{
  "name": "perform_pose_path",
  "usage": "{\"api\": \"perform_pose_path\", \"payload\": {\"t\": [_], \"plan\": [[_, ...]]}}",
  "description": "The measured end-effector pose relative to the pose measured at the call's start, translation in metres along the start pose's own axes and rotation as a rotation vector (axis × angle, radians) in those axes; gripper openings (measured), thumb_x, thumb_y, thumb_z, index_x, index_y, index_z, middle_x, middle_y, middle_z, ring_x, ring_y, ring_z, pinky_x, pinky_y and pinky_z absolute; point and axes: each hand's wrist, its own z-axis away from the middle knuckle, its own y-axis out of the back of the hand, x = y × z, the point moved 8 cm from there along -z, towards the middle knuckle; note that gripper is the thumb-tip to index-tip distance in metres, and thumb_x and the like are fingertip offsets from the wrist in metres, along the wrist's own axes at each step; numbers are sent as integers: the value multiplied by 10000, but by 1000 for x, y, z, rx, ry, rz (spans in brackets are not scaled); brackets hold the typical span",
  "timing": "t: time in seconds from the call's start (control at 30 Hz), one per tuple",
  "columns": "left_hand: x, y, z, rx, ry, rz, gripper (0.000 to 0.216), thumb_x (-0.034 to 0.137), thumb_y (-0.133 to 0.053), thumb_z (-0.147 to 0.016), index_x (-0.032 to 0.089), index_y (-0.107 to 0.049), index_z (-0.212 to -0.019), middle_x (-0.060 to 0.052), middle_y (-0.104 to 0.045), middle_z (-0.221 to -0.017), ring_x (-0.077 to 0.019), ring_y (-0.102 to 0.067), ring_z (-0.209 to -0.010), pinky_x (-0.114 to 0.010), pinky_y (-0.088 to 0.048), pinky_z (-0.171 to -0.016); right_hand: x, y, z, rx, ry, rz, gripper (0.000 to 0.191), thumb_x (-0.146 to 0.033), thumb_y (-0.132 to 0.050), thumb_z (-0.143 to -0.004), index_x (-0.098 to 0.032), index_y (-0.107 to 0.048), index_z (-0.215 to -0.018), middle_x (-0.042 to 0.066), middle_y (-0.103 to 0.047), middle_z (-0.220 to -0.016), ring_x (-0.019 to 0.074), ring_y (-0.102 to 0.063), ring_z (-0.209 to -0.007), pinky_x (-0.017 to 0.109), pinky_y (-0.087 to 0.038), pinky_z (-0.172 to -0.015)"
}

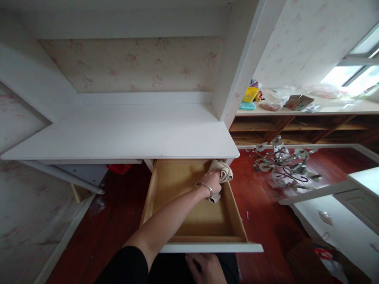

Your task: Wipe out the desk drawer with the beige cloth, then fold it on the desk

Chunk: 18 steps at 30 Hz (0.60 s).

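Item: cloth [225, 170], beige, bunched. Located at the far right corner of the drawer [170, 181]; one part is draped over the top of the right side wall [236, 213], another hangs inside on the near side of the hand. Its longer axis is run roughly from far to near; no single end can be made out as its front.

Left hand [211, 181]: closed on the cloth, fingers curled into its folds. Forearm extended from near left to far right across the drawer; a metal bracelet [210, 191] is worn at the wrist.

Right hand [207, 268]: seen at the near edge, below the drawer front [213, 247], partly cut off. Whether anything is gripped cannot be told.

Drawer: pale wood inside, pulled out from under the white desk [133, 130]. Its white front is faced toward the near side, with the sides directed far to near.

Surroundings: a light fitting [299, 169] with curved arms is laid on the dark red floor [257, 225] at right. On the low shelf unit [296, 112] at far right are placed a yellow container [250, 94] and a cardboard box [299, 102].
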Motion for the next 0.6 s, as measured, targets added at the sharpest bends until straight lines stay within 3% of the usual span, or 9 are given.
{"api": "perform_pose_path", "payload": {"t": [0.17,0.37,0.47,0.6], "plan": [[23,-6,40,-234,-177,-144,411,120,-653,-668,274,-672,-1049,-99,-729,-1013,-325,-687,-940,-394,-536,-786,-3,2,0,39,-3,-35,331,-356,-438,-985,-277,-740,-875,18,-761,-831,188,-717,-749,220,-487,-665],[29,-37,105,-642,-312,-303,274,115,-702,-561,272,-635,-775,-41,-736,-867,-313,-694,-888,-400,-530,-782,-11,10,-2,47,2,-57,343,-379,-434,-993,-277,-745,-890,18,-763,-837,191,-719,-767,228,-508,-720],[29,-39,123,-687,-370,-335,286,109,-698,-539,255,-610,-768,-72,-735,-885,-336,-691,-869,-425,-528,-746,-14,13,-2,43,-1,-66,365,-408,-423,-1000,-263,-751,-934,35,-766,-877,198,-720,-787,241,-523,-729],[11,-17,133,-613,-321,-316,267,79,-702,-484,243,-558,-638,-41,-718,-763,-315,-686,-793,-410,-515,-721,-14,13,-1,57,11,-61,382,-429,-420,-1005,-251,-756,-966,55,-767,-925,213,-725,-832,259,-536,-762]]}}
